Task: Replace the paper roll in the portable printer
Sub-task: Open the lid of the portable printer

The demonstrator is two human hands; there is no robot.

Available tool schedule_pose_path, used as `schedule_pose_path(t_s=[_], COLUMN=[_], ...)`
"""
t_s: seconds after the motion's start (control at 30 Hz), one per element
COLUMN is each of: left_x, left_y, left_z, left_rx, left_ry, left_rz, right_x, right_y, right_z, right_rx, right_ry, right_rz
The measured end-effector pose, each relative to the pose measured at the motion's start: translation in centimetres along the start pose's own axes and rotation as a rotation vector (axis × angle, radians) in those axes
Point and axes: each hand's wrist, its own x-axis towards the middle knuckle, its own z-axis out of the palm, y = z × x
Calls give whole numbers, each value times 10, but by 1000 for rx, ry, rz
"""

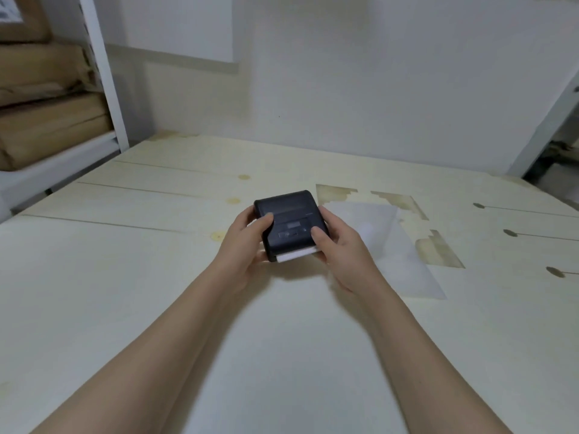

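Right now, in the head view, you hold the black portable printer just above the pale bench, with your left hand closed around its left side and thumb on top, and your right hand clasping its right side, thumb beside the buttons. White paper sticks out of the printer's near edge, and a clear plastic sheet lies on the bench just right of your right hand.

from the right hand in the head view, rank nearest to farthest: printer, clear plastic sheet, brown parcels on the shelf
1. printer: held in the right hand.
2. clear plastic sheet: on the table, just right of it.
3. brown parcels: far left, on the shelf.
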Motion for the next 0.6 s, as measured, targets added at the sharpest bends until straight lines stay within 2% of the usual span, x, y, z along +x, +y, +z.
schedule_pose_path(t_s=[0.13,0.3,0.6], left_x=[14,23,22], left_y=[-8,-10,-15], left_z=[-3,-4,0], left_rx=[-1,37,37], left_ry=[-13,-34,35], left_rz=[-29,36,40], right_x=[2,6,3], right_y=[15,23,25], right_z=[-5,-9,-6], right_rx=[41,70,70], right_ry=[1,7,77], right_rz=[-5,4,8])
